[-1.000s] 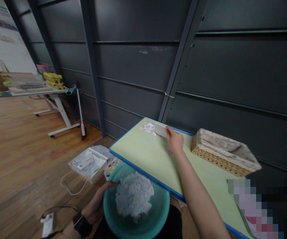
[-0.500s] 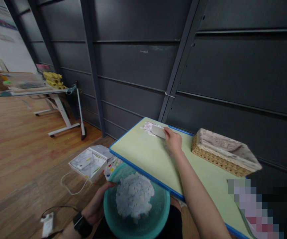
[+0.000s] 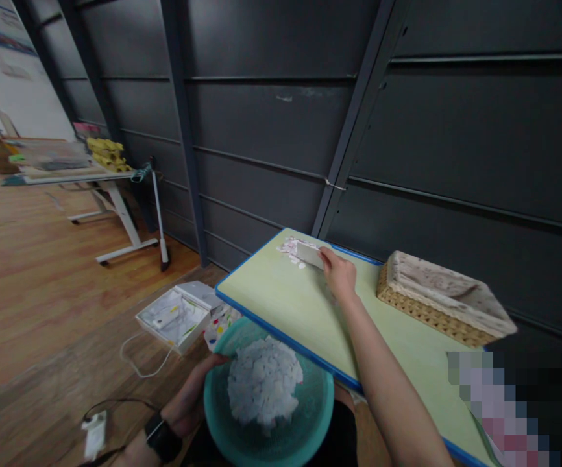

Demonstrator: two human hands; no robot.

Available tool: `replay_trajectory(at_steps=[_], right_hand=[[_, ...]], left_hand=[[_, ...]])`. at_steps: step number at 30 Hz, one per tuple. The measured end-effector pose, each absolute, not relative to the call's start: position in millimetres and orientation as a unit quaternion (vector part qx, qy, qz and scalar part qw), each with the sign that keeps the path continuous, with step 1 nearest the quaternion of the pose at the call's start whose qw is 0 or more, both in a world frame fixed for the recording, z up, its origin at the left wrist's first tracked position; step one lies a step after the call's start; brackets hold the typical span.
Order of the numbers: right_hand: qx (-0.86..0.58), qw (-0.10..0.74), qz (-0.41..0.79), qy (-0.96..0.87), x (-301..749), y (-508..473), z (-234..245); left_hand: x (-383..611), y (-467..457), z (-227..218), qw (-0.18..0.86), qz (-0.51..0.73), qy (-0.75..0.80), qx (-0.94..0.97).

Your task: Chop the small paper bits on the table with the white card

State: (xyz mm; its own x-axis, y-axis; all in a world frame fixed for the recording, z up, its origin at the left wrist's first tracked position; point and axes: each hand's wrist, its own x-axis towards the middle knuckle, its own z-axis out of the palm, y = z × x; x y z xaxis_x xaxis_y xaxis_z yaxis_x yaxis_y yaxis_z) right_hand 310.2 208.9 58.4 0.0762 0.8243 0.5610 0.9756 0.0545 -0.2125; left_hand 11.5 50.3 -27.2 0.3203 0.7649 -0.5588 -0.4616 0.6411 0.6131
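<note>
My right hand [image 3: 340, 275] reaches across a pale green table with a blue edge [image 3: 281, 305] and grips a flat white card [image 3: 310, 254]. The card's far edge rests against a small heap of white and pink paper scraps [image 3: 289, 246] at the table's far corner. My left hand [image 3: 194, 395], a dark watch on its wrist, holds the rim of a teal plastic basin [image 3: 310, 415] below the table's near edge. The basin is piled with white paper scraps [image 3: 264, 381].
A lined wicker basket [image 3: 441, 301] stands on the table to the right. An open white box [image 3: 176, 316] with a cable lies on the wooden floor. Another table [image 3: 67, 172] stands far left. Dark metal wall panels [image 3: 271, 130] run behind.
My right hand has pushed the card a little to the left along the table's far edge, against the scraps. The left hand and basin have stayed put.
</note>
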Motion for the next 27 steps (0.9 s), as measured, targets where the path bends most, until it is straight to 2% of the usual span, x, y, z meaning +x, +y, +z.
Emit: replay_trajectory(at_steps=[12, 24, 27], right_hand=[[-0.7, 0.211, -0.179, -0.658, 309, 199, 73], [-0.72, 0.268, -0.185, -0.614, 314, 200, 77], [-0.733, 0.255, -0.193, -0.6, 314, 199, 79]], left_hand=[[17, 50, -14, 0.79, 0.395, 0.443, 0.153], [14, 50, -21, 0.788, 0.388, 0.447, 0.167], [13, 50, -23, 0.79, 0.388, 0.446, 0.162]])
